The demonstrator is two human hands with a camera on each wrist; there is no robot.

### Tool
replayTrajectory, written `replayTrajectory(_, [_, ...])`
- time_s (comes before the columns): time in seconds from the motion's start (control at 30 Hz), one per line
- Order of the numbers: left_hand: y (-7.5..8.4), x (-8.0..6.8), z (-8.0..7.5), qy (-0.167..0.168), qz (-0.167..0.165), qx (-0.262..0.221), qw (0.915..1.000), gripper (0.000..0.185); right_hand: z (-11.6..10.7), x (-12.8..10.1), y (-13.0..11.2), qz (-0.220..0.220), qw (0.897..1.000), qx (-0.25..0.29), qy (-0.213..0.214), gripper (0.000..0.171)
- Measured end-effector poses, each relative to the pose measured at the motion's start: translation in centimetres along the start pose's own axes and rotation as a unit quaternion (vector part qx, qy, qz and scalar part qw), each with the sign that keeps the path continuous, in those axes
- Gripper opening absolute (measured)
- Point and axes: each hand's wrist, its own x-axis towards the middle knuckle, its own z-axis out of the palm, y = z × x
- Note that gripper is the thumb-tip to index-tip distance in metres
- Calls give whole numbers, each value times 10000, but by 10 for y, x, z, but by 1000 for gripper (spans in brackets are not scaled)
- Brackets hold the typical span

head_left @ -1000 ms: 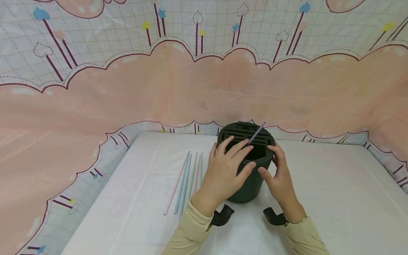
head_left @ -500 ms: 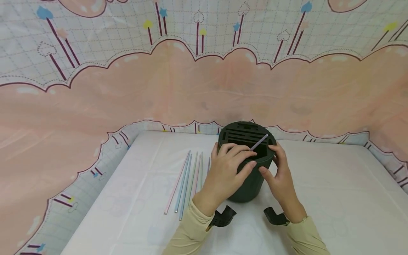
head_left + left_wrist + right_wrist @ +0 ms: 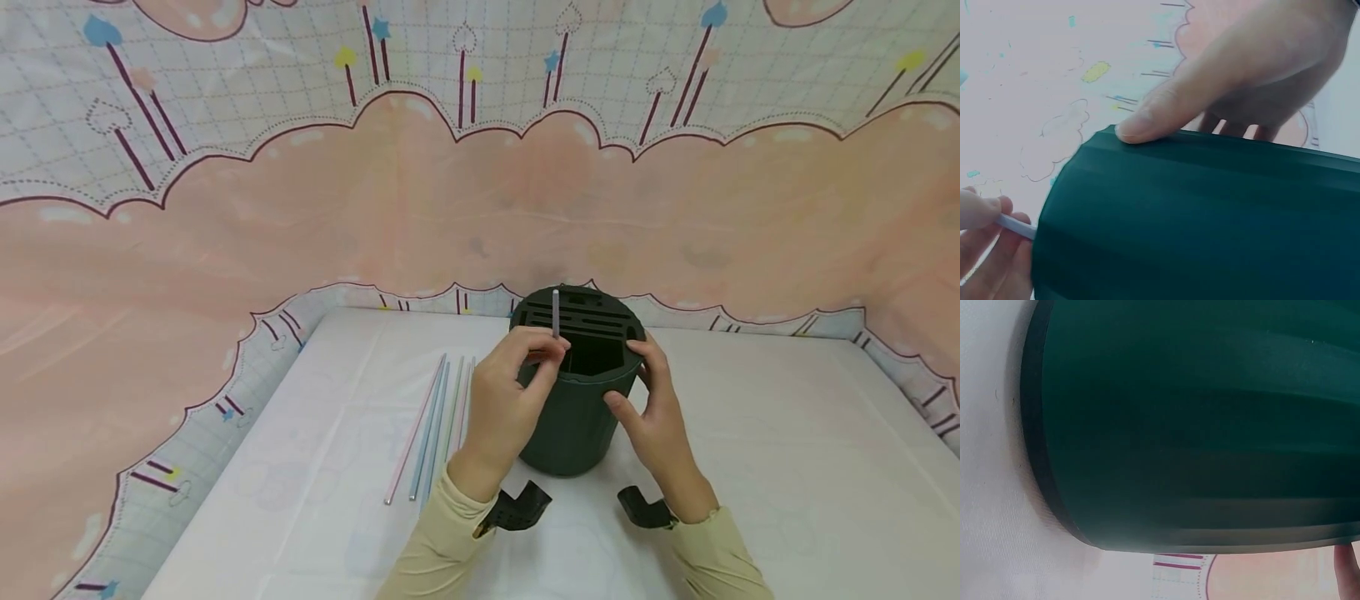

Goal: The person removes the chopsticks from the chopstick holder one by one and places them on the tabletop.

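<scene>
A dark green round container [image 3: 570, 425] stands upright on the table, its slotted top [image 3: 581, 312] open at the front. Thumb and fingertips of my left hand [image 3: 502, 400] pinch a thin lavender stick [image 3: 556, 312] at the left of that opening. The stick points nearly straight up. In the left wrist view, the stick [image 3: 1016, 226] runs from the pinching fingers to the container's rim; its far end is hidden. My right hand [image 3: 660, 417] grips the container's right side, fingers at the rim and thumb [image 3: 1141, 125] on the near wall.
Several thin pink, blue and green sticks [image 3: 427, 433] lie on the white table [image 3: 300, 500], left of the container and partly behind my left arm. Patterned cloth [image 3: 480, 208] hangs behind the table. Black mounts [image 3: 517, 508] are worn on both wrists.
The lavender stick leaned right over the opening; it has swung upright and shifted left. My left hand's spread fingers have drawn back from the top into a pinch. My right hand has kept its grip.
</scene>
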Motion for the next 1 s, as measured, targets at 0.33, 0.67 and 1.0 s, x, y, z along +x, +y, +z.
replayTrajectory(0.33, [4, 3, -15, 293, -351, -811, 9957, 26, 2, 0, -1, 155, 9999, -37, -34, 62])
replayTrajectory(0.67, [24, 16, -48, 1145, -233, -1816, 9764, 24, 2, 1, 1, 179, 9998, -95, -14, 64])
replayTrajectory(1.0, [42, 23, -82, 2201, 176, -2557, 9412, 25, 0, 3, -11, 188, 9998, -27, -37, 61])
